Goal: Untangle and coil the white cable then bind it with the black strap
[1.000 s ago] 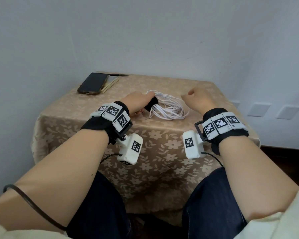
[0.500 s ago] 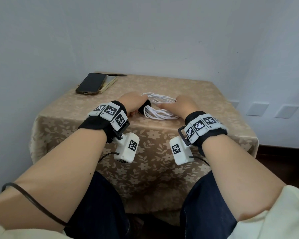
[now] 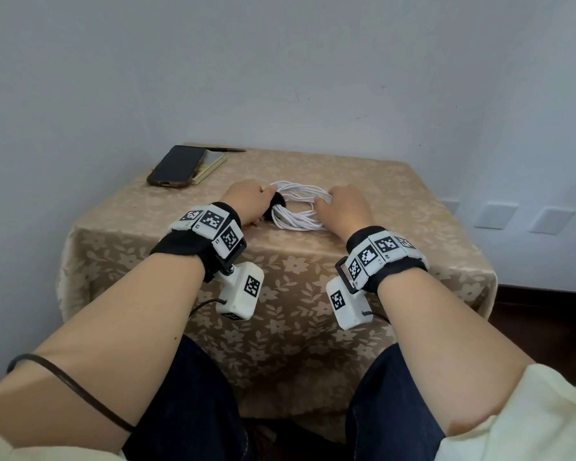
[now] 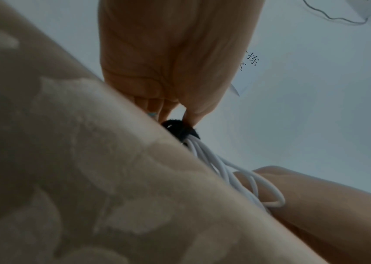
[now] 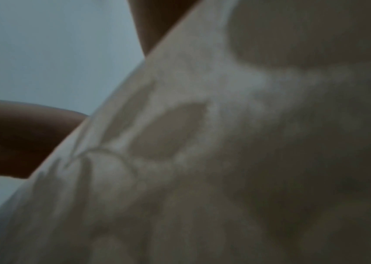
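Note:
The white cable (image 3: 300,207) lies as a coil of several loops near the front of the table (image 3: 396,201). A black strap (image 3: 276,206) wraps its left end. My left hand (image 3: 266,203) pinches the bundle at the strap; the left wrist view shows the fingertips (image 4: 193,116) closed on the black strap (image 4: 180,129), with white cable (image 4: 216,160) running out of it. My right hand (image 3: 326,203) lies on the coil's right end, fingers curled over the loops. A cable loop (image 4: 268,189) hangs round one of its fingers (image 4: 315,205). The right wrist view shows only blurred tablecloth.
A dark phone (image 3: 178,166) rests on a yellowish notebook (image 3: 212,166) at the back left corner, with a pen (image 3: 225,149) behind it. A beige floral cloth (image 3: 296,294) covers the small table, which stands in the corner against the walls.
My right hand, raised and apart from the coil a second ago, has come down left onto the coil's right end. The left hand has kept its hold at the strap.

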